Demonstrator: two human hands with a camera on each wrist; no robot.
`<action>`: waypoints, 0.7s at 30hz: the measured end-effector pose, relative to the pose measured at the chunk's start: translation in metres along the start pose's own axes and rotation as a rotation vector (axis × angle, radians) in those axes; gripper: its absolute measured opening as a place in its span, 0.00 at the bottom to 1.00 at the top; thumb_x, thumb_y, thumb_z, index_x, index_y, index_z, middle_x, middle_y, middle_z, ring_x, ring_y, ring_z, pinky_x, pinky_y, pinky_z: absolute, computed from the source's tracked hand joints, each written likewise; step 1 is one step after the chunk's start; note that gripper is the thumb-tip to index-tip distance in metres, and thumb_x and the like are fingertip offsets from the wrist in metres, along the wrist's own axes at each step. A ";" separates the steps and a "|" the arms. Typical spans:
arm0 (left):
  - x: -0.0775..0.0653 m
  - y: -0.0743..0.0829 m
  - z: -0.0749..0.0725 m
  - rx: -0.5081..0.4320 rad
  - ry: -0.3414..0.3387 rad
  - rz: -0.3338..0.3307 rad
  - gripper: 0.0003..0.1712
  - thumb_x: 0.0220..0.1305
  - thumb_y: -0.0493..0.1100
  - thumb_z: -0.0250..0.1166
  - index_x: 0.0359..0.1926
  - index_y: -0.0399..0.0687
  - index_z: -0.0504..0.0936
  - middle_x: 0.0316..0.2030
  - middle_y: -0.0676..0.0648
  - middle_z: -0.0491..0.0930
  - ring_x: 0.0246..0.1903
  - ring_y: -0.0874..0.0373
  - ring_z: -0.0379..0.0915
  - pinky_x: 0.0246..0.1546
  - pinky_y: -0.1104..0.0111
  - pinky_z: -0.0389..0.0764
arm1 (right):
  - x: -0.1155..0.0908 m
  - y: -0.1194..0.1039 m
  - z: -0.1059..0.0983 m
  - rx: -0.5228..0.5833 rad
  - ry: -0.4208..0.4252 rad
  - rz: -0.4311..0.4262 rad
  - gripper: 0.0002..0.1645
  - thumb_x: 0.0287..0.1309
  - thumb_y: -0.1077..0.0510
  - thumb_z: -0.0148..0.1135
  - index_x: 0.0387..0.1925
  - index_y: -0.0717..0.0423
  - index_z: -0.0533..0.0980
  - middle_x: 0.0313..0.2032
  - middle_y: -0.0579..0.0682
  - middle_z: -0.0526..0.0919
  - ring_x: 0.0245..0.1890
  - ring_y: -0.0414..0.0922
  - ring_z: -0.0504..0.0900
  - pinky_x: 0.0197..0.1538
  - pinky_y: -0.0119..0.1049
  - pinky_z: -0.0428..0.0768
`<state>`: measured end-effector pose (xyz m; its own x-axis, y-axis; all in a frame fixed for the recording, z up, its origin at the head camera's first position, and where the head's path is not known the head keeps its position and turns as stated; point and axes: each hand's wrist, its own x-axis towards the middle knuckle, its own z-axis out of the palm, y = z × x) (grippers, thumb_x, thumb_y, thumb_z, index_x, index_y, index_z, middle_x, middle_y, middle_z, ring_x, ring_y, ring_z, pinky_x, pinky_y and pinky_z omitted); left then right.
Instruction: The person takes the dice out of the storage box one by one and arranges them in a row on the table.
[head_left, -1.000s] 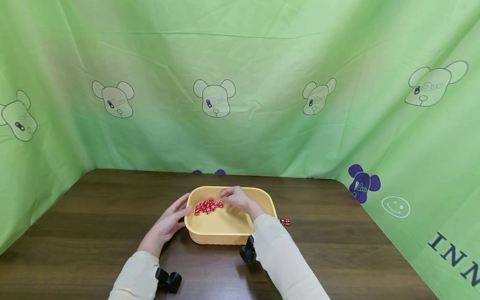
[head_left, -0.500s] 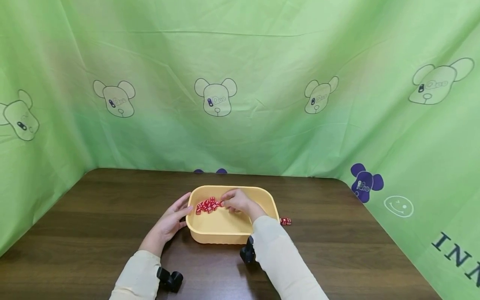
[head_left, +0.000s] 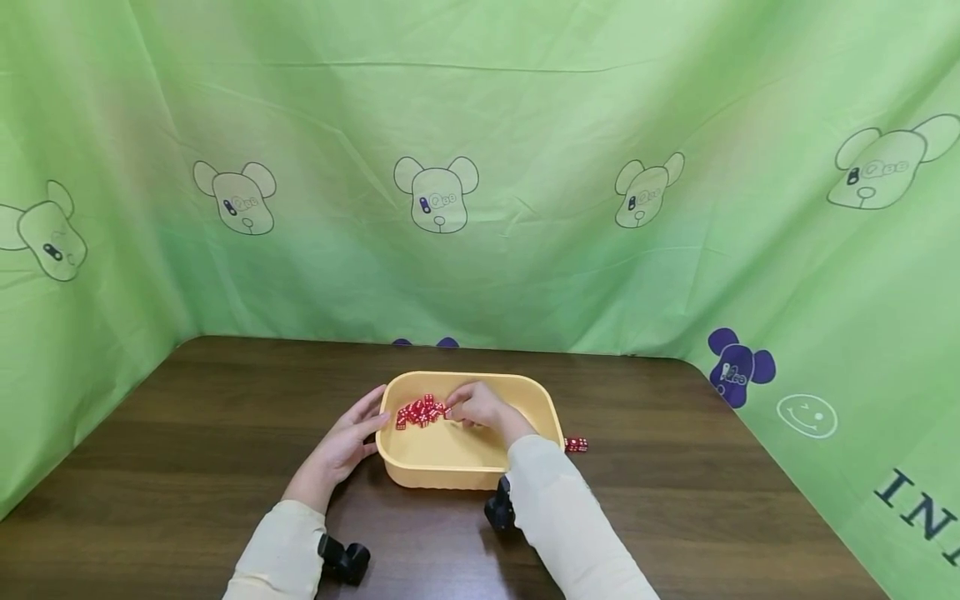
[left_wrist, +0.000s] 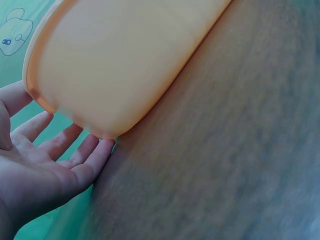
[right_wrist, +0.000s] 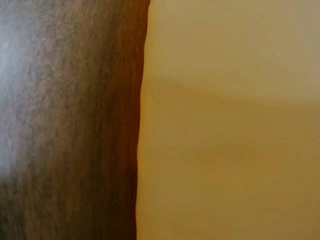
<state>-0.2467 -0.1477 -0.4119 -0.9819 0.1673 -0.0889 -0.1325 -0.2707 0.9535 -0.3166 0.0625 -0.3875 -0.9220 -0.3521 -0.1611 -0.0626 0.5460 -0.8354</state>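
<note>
In the head view a pale yellow plastic tub (head_left: 450,479) stands on the table. A loose heap of red dice (head_left: 418,414) with white pips lies in its left part. My right hand (head_left: 483,406) reaches inside and pinches a red die (head_left: 448,412) between thumb and fingertips at the right edge of the heap. My left hand (head_left: 347,442) is at the tub's left end, its fingers spread along the outer wall and the thumb at the rim. In the left wrist view the left fingertips (left_wrist: 107,143) touch the tub's rounded corner. The right wrist view shows only the tub's wall (right_wrist: 225,150), with the hand hidden.
Just outside the tub's right end, several red dice (head_left: 576,444) sit together on the dark wooden table (head_left: 675,500), partly hidden by the tub. A green printed curtain (head_left: 525,275) encloses the table's back and sides.
My right hand has lowered to the heap's right edge and its fingers have closed on a die. My left hand stays at the tub's left end. The whole head view has shifted slightly.
</note>
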 end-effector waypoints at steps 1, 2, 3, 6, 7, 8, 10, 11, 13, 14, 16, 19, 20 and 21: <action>0.000 0.000 0.000 -0.001 0.001 -0.002 0.32 0.61 0.35 0.50 0.64 0.50 0.51 0.62 0.38 0.49 0.54 0.45 0.55 0.40 0.60 0.68 | 0.000 0.000 0.000 -0.009 -0.002 -0.005 0.11 0.43 0.68 0.60 0.34 0.64 0.76 0.20 0.50 0.75 0.13 0.39 0.66 0.16 0.27 0.62; 0.000 0.000 0.000 0.000 0.002 -0.001 0.32 0.61 0.35 0.50 0.65 0.50 0.51 0.62 0.38 0.49 0.54 0.45 0.55 0.39 0.60 0.68 | -0.001 0.000 0.000 -0.018 -0.006 -0.011 0.11 0.43 0.68 0.60 0.34 0.64 0.76 0.20 0.50 0.75 0.13 0.39 0.66 0.16 0.27 0.62; 0.000 0.000 0.000 0.000 0.004 -0.001 0.32 0.61 0.35 0.50 0.65 0.50 0.51 0.62 0.38 0.49 0.54 0.45 0.55 0.39 0.60 0.68 | -0.001 -0.001 0.000 -0.025 -0.008 -0.016 0.11 0.43 0.68 0.60 0.34 0.65 0.76 0.21 0.50 0.75 0.13 0.39 0.66 0.16 0.27 0.63; 0.000 0.000 0.000 -0.001 0.004 0.000 0.32 0.61 0.35 0.50 0.65 0.50 0.51 0.62 0.38 0.49 0.54 0.45 0.55 0.39 0.60 0.68 | -0.002 -0.002 0.000 -0.048 -0.013 -0.030 0.10 0.43 0.68 0.61 0.33 0.65 0.77 0.22 0.50 0.76 0.13 0.39 0.66 0.17 0.27 0.64; 0.000 0.000 0.000 -0.003 0.004 0.000 0.32 0.61 0.35 0.50 0.65 0.49 0.51 0.62 0.38 0.49 0.54 0.45 0.55 0.40 0.60 0.68 | -0.002 -0.002 0.001 -0.053 -0.014 -0.036 0.10 0.43 0.68 0.61 0.33 0.65 0.77 0.23 0.50 0.76 0.13 0.39 0.67 0.17 0.27 0.64; 0.001 0.000 0.000 -0.002 0.003 0.000 0.32 0.61 0.35 0.50 0.65 0.49 0.51 0.62 0.38 0.49 0.55 0.45 0.54 0.40 0.60 0.68 | -0.003 -0.002 0.001 -0.060 -0.015 -0.040 0.10 0.42 0.68 0.61 0.33 0.64 0.77 0.24 0.50 0.76 0.13 0.39 0.67 0.17 0.27 0.64; 0.000 0.000 0.000 -0.001 0.002 0.000 0.32 0.61 0.35 0.50 0.65 0.49 0.51 0.62 0.38 0.48 0.55 0.45 0.54 0.40 0.60 0.68 | -0.003 -0.001 0.001 -0.072 -0.016 -0.045 0.09 0.42 0.68 0.61 0.32 0.64 0.77 0.24 0.50 0.76 0.13 0.39 0.67 0.17 0.27 0.64; 0.001 0.000 0.000 0.000 0.002 0.000 0.32 0.61 0.35 0.50 0.65 0.49 0.51 0.62 0.38 0.48 0.55 0.44 0.54 0.40 0.60 0.68 | -0.003 -0.001 0.002 -0.081 -0.017 -0.053 0.09 0.42 0.69 0.61 0.31 0.64 0.77 0.25 0.49 0.76 0.13 0.39 0.67 0.17 0.27 0.64; 0.000 0.000 0.000 0.002 0.003 -0.001 0.32 0.61 0.35 0.49 0.65 0.49 0.51 0.62 0.38 0.48 0.55 0.44 0.54 0.40 0.60 0.68 | -0.002 0.000 0.002 -0.092 -0.020 -0.054 0.08 0.41 0.69 0.61 0.30 0.64 0.77 0.24 0.48 0.76 0.13 0.39 0.67 0.17 0.27 0.64; 0.000 0.000 0.000 0.003 0.002 -0.002 0.32 0.61 0.35 0.49 0.65 0.49 0.51 0.62 0.38 0.48 0.55 0.44 0.54 0.40 0.60 0.68 | -0.002 0.000 0.002 -0.100 -0.021 -0.054 0.08 0.41 0.69 0.62 0.29 0.64 0.77 0.22 0.48 0.75 0.13 0.38 0.67 0.16 0.26 0.63; 0.001 0.000 0.000 0.004 0.000 -0.001 0.32 0.61 0.35 0.49 0.65 0.49 0.51 0.62 0.38 0.48 0.55 0.44 0.54 0.40 0.60 0.68 | -0.001 0.001 0.002 -0.116 -0.023 -0.059 0.08 0.40 0.69 0.62 0.29 0.63 0.78 0.19 0.47 0.74 0.12 0.38 0.66 0.16 0.26 0.62; 0.001 -0.001 0.000 0.000 -0.002 0.000 0.32 0.61 0.35 0.49 0.65 0.50 0.51 0.62 0.38 0.48 0.55 0.45 0.54 0.40 0.60 0.68 | 0.000 0.001 0.002 -0.125 -0.024 -0.059 0.08 0.40 0.69 0.62 0.29 0.63 0.78 0.15 0.46 0.72 0.12 0.37 0.66 0.15 0.26 0.61; 0.001 -0.001 -0.001 -0.001 -0.002 0.001 0.32 0.61 0.35 0.49 0.65 0.50 0.51 0.62 0.38 0.49 0.55 0.45 0.54 0.40 0.60 0.68 | 0.001 0.002 0.002 -0.127 -0.023 -0.060 0.08 0.40 0.69 0.62 0.29 0.63 0.78 0.14 0.46 0.71 0.12 0.37 0.65 0.14 0.25 0.61; 0.001 -0.001 -0.001 -0.002 -0.002 0.002 0.32 0.61 0.35 0.50 0.65 0.50 0.51 0.62 0.38 0.49 0.55 0.45 0.54 0.40 0.60 0.68 | 0.001 0.002 0.002 -0.125 -0.024 -0.058 0.08 0.40 0.69 0.62 0.29 0.63 0.78 0.14 0.46 0.71 0.11 0.37 0.65 0.14 0.25 0.61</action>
<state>-0.2479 -0.1481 -0.4130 -0.9819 0.1682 -0.0866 -0.1308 -0.2726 0.9532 -0.3167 0.0614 -0.3903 -0.9062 -0.4030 -0.1279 -0.1642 0.6141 -0.7720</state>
